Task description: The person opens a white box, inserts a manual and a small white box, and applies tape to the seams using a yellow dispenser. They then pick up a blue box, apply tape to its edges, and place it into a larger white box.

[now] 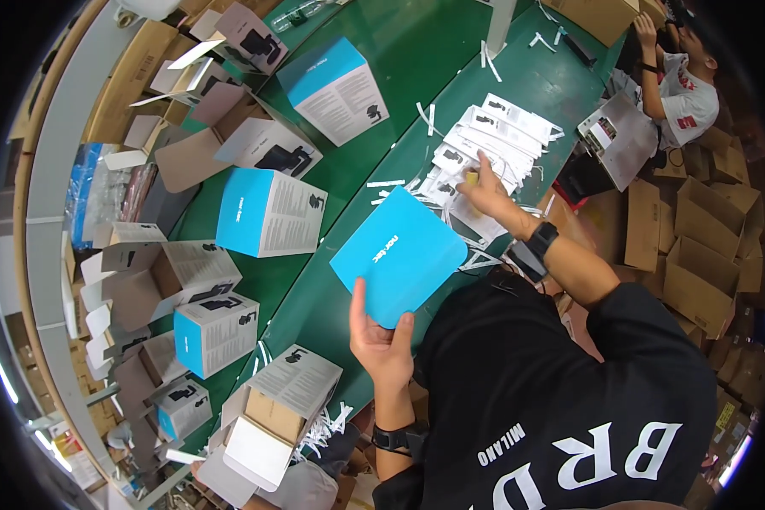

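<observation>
My left hand [384, 350] grips a carton [404, 255] at its near corner, with the thumb and a finger along its edges. The carton's bright blue face is turned up, and its other sides are hidden. Over a pile of printed white label sheets [506, 140] reaches my right hand [491, 197], its index finger stretched out and its thumb apart. A small yellow patch [472, 178] shows by these fingers; I cannot make out what it is. Loose white paper strips [431, 119] lie around the pile on the green table [310, 293].
Blue-and-white cartons [272, 212] stand along the table's left side, several with raised flaps, one open carton [285, 395] nearest me. A metal post [499, 30] rises at the far edge. On the right are a seated person [688, 93] and empty brown boxes [697, 276].
</observation>
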Demonstrator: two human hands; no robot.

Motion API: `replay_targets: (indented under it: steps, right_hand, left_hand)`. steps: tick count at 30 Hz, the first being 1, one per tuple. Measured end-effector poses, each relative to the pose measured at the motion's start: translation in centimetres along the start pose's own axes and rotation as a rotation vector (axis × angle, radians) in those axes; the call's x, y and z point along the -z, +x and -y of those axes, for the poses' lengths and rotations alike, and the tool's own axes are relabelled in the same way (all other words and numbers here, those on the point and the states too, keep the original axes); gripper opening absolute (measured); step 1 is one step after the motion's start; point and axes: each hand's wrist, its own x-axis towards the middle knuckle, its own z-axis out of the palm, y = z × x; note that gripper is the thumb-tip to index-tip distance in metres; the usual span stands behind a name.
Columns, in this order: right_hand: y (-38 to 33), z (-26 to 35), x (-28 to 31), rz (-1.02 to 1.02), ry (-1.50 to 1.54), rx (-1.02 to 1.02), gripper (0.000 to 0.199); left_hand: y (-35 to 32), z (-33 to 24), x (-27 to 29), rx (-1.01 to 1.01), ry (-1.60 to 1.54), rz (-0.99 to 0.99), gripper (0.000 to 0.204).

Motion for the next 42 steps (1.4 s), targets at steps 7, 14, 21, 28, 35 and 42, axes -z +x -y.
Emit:
replay_targets:
  steps: [7, 14, 21, 28, 35, 42]
  right_hand:
    - [-10.3, 14.6, 4.5, 0.438, 0.187, 0.754, 0.086]
    - [-11.3, 16.9, 3.2, 0.485, -0.35, 1.277, 0.07]
    - [-11.8, 16.5, 2.2, 0.38, -0.377, 1.25, 0.063]
    - [-12.0, 16.5, 2.2, 0.43, -0.36, 1.326, 0.06]
    - [-10.4, 15.7, 1.9, 0.545, -0.373, 1.389, 0.065]
    - [-11.2, 16.4, 2.5, 0.661, -0.435, 1.383, 0.076]
  left_hand:
    - [0.1, -0.2, 1.5, 0.041, 0.511, 0.01, 0.074]
    - [-0.2, -0.3, 2.1, -0.225, 0.847, -0.027, 0.062]
    - [-0.3, 1.5, 3.1, -0.54, 0.977, -0.124, 0.047]
    - [-0.9, 2.7, 3.9, -0.545, 0.964, -0.101, 0.046]
    - [-1.1, 2.7, 4.8, -0.642, 1.073, -0.08, 0.049]
    - [-1.9, 1.9, 5.1, -0.633, 1.202, -0.112, 0.048]
